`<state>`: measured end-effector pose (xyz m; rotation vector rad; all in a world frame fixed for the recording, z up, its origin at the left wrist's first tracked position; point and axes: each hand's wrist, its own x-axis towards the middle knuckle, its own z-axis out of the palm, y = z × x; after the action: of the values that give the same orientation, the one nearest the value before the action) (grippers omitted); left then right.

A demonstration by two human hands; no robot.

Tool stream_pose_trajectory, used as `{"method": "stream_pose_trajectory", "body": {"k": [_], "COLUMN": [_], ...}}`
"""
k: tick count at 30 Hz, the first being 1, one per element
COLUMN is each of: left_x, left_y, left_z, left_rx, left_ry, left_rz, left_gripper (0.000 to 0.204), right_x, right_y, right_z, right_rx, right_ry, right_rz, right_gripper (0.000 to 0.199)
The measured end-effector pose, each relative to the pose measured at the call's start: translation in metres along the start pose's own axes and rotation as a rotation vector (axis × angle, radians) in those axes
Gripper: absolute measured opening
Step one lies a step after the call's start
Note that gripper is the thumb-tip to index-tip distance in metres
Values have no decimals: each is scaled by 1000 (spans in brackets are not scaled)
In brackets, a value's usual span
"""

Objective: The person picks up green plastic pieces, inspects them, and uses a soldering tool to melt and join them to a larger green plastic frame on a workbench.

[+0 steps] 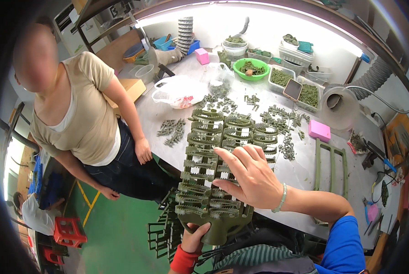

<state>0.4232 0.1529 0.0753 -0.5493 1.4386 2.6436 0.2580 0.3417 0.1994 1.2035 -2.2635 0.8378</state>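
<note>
A large dark green wax tree point(213, 176), its bars carrying rows of toothed, loop-shaped pieces, is held up at the table's near edge. Low down, my left hand point(196, 235) grips it beside its cup-shaped end, the thumb in front and the other fingers mostly hidden behind. Over its right half is my right hand point(252, 176), thumb and index finger spread apart, the other fingers side by side. The index fingertip is close to a toothed piece; whether it touches cannot be told. Nothing shows in that hand.
Loose small green parts point(277, 118) lie across the metal table point(300, 178), with a pink block point(319, 131) and an empty green frame point(331, 166) at right. A green bowl point(251, 69) and tubs stand behind. Another person point(81, 105) stands at left, near a white bag point(177, 91).
</note>
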Motion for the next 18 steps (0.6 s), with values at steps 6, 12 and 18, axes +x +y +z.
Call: {"method": "stream_pose_trajectory", "body": {"k": [6,12,18], "left_x": [2,3,0], "left_y": [-5,-12,-7], "left_z": [-5,-14,-14], "left_rx": [-70,-83,-58], "left_ry": [-9,8,67], "left_rz": [-17,-18,-32], "left_gripper": [41,42,43], "right_x": [3,11,5], "right_y": [5,10,1], "right_z": [-3,-5,-24], "right_rx": [-38,-83,20], "right_ry": [0,56,35], "right_rz": [11,25,-34], "right_gripper": [60,53,42]}}
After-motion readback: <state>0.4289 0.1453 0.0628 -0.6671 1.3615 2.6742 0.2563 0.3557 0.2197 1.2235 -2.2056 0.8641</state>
